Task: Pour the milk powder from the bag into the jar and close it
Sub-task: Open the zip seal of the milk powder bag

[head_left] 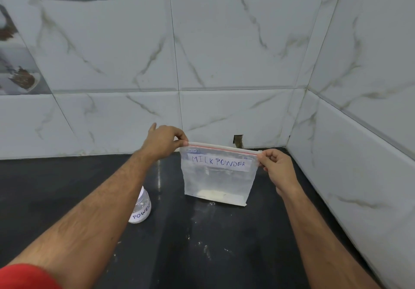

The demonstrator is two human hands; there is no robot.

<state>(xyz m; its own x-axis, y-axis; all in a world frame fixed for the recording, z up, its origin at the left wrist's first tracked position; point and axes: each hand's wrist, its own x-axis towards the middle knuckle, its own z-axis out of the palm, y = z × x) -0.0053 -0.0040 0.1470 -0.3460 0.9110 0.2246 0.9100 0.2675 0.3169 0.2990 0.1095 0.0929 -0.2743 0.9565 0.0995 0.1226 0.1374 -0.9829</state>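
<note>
A clear zip bag (219, 180) labelled MILK POWDER stands upright on the black counter (202, 243), with a little white powder at its bottom. My left hand (162, 141) pinches the top left corner of its red zip strip. My right hand (277, 169) pinches the top right corner. The zip strip looks pressed together along its length. A clear jar (141, 209) with a white label reading POWDE stands to the bag's left, partly hidden behind my left forearm; its top is hidden.
White marbled tile walls (224, 52) meet in a corner at the back right, close behind the bag. A small dark hole (238, 140) shows in the wall base. Specks of white powder (206, 248) lie on the counter in front of the bag.
</note>
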